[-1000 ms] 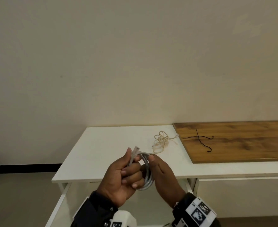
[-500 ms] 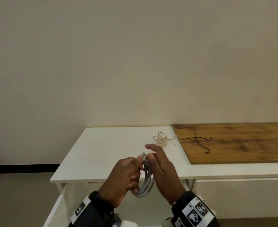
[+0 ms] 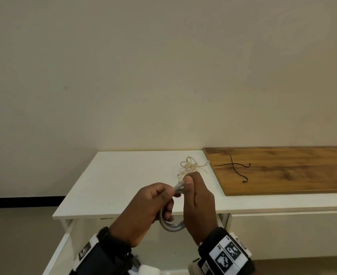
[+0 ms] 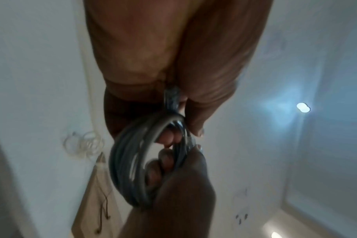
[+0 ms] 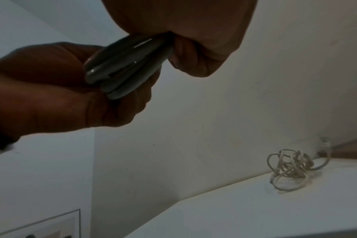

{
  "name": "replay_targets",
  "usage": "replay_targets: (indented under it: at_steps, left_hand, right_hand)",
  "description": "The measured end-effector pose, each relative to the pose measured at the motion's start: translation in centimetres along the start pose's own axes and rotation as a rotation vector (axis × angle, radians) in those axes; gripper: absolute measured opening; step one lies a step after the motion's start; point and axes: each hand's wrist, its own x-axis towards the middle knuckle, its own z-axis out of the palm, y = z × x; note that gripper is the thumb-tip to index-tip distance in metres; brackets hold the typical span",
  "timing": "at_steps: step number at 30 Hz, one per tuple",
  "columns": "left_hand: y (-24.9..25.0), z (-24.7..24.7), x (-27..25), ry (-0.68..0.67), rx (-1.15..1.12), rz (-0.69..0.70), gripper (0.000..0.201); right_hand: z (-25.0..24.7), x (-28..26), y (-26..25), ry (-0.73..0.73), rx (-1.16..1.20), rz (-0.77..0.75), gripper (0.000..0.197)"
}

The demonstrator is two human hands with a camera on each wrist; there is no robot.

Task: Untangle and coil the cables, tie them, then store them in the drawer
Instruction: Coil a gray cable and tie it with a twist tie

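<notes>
Both hands hold a coiled grey cable (image 3: 171, 227) in the air in front of the white table (image 3: 124, 181). My left hand (image 3: 149, 207) curls round the left side of the coil (image 4: 130, 162) and pinches its clear plug (image 3: 178, 185). My right hand (image 3: 198, 203) grips the coil's right side (image 5: 122, 69), its thumb by the plug. A tangled cream cable (image 3: 189, 166) lies on the table behind the hands (image 5: 293, 170). A thin black cable (image 3: 235, 168) lies on the wooden board (image 3: 292, 175). The open white drawer (image 3: 64, 245) is below the hands.
A plain wall stands behind the table. The wooden board covers the table's right part. The drawer's left side rail runs down toward me, with some white and grey items in it near my left wrist (image 3: 144, 268).
The hands have shifted slightly away from me and the coil has turned so it hangs below them. The plug end has moved from above the left thumb to between the two hands' fingertips.
</notes>
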Motion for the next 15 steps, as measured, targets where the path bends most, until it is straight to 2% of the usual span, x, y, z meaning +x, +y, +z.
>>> replay_targets:
  at_steps: [2, 4, 7, 11, 15]
  left_hand:
    - [0.1, -0.3, 0.0, 0.007, 0.231, 0.044, 0.022]
    - [-0.1, -0.4, 0.1, 0.036, 0.325, 0.044, 0.023]
    - [-1.0, -0.2, 0.2, 0.071, 0.336, 0.007, 0.024]
    - [-1.9, 0.0, 0.6, 0.077, 0.346, -0.003, 0.026]
    - [-2.2, 0.0, 1.1, 0.003, 0.138, -0.079, 0.032]
  right_hand:
    - [0.2, 0.0, 0.3, 0.002, 0.015, 0.015, 0.035]
    - [0.2, -0.1, 0.3, -0.017, 0.033, 0.016, 0.032]
    - [-0.2, -0.1, 0.6, -0.108, 0.021, 0.01, 0.029]
    - [-0.7, -0.1, 1.2, -0.273, -0.082, -0.086, 0.032]
    - [-0.5, 0.0, 1.8, -0.164, -0.088, -0.005, 0.038]
